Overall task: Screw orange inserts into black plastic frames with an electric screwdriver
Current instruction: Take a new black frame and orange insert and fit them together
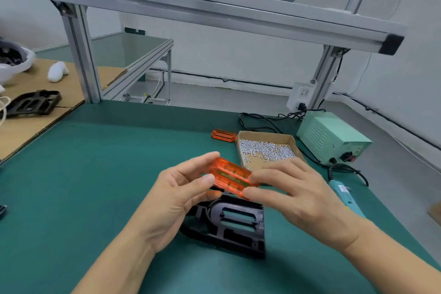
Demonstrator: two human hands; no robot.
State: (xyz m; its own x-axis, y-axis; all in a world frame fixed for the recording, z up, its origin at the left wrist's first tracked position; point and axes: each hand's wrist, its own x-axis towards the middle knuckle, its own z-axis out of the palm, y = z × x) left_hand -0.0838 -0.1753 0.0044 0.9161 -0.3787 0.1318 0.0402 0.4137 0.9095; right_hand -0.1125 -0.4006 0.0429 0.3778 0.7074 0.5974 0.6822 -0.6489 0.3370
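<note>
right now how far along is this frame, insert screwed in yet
Not yet. Done: the black frame lies on the mat with its slot bare. In hand: the left hand and right hand hold an orange insert above it. Left: seating it, then screws and the screwdriver, which lies untouched.

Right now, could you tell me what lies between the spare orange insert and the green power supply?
In the head view, the cardboard box of screws sits between the spare orange insert and the green power supply.

Assembly workshop, probably: green bench mat (pixel 95 174), screw box (pixel 265 148).
</note>
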